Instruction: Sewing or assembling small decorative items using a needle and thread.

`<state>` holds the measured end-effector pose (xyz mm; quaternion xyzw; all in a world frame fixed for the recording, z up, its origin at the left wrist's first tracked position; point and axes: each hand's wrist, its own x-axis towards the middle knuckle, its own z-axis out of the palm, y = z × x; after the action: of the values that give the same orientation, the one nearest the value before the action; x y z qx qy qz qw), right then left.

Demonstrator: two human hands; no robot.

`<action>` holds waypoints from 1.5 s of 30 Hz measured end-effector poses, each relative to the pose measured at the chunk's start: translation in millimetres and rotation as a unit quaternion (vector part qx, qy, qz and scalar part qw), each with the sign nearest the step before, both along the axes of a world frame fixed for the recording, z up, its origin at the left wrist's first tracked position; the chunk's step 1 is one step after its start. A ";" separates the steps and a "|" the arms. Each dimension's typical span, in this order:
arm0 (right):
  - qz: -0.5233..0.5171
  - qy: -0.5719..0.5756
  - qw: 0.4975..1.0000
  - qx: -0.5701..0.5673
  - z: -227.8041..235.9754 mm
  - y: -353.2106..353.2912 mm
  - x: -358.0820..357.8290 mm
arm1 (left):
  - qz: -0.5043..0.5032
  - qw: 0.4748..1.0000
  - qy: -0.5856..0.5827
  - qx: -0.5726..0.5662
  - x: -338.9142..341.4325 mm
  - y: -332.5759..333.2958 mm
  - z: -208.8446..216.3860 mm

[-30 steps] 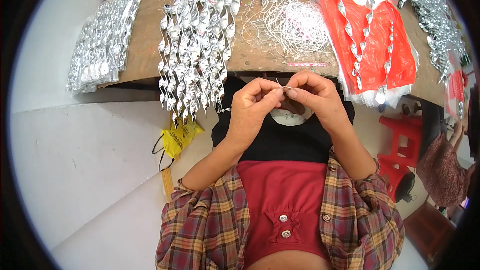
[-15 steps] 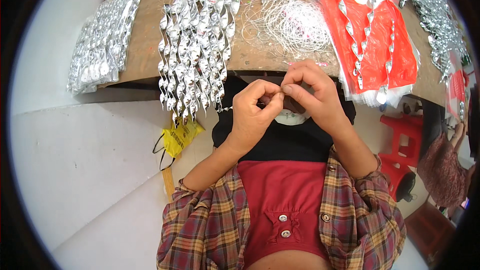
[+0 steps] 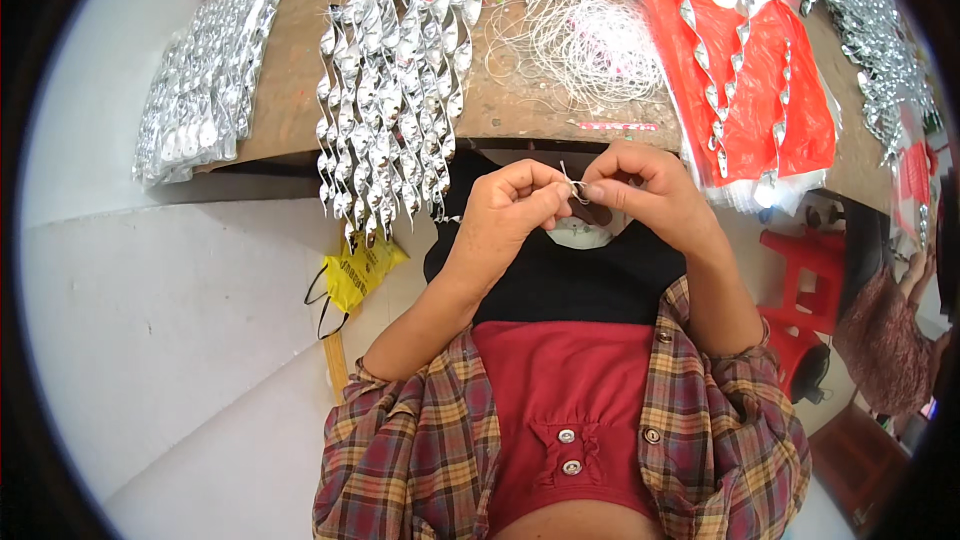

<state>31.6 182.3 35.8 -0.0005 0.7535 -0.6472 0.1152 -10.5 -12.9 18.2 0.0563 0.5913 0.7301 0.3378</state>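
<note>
Worktable (image 3: pixel 510 120): far side cut off.
Left hand (image 3: pixel 505 215): angled inward, palm half hidden, pinching white string (image 3: pixel 564 171).
Right hand (image 3: pixel 655 198): curled, thumb and forefinger nipping it too.
White string: between both hands — they hide part from us.

A small hand-assembly workshop seems to be operating here. Silver spiral strips (image 3: pixel 397 115) are hanging in rows over the near edge of a stained brown worktable (image 3: pixel 505 122). Plastic-wrapped bundles (image 3: pixel 208 85) are lying at left. White string (image 3: pixel 605 55) is spreading out beside red-and-clear plastic packaging (image 3: pixel 752 130). Silver strands (image 3: pixel 868 45) are lying heaped at far right, and red plastic stools (image 3: pixel 825 252) are standing below.
</note>
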 end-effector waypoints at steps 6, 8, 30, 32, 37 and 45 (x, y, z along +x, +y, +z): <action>-0.048 0.001 0.998 -0.034 -4.3 -10.3 1.8 | 0.004 0.998 0.044 -0.049 1.0 0.5 0.2; -0.030 0.233 0.928 0.287 -9.4 -8.3 1.2 | 0.011 0.992 0.090 -0.086 2.3 0.5 2.6; -0.099 -0.077 0.940 -0.317 -14.5 -28.4 3.8 | 0.073 0.994 0.055 0.059 8.2 3.8 -2.6; -0.094 -0.055 0.946 -0.305 -18.1 -27.5 3.5 | 0.076 0.994 0.049 0.060 8.3 4.3 -3.1; -0.097 -0.059 0.951 -0.286 -20.0 -26.6 4.4 | 0.077 0.995 0.036 0.057 5.7 4.4 -4.2; -0.123 -0.063 0.964 -0.227 -11.4 -17.4 -0.1 | 0.035 0.995 0.082 -0.043 4.4 2.5 0.6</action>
<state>31.5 164.9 24.4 0.1071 0.5720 -0.8094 0.0790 -6.2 -10.4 18.8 0.0809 0.6491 0.7086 0.2644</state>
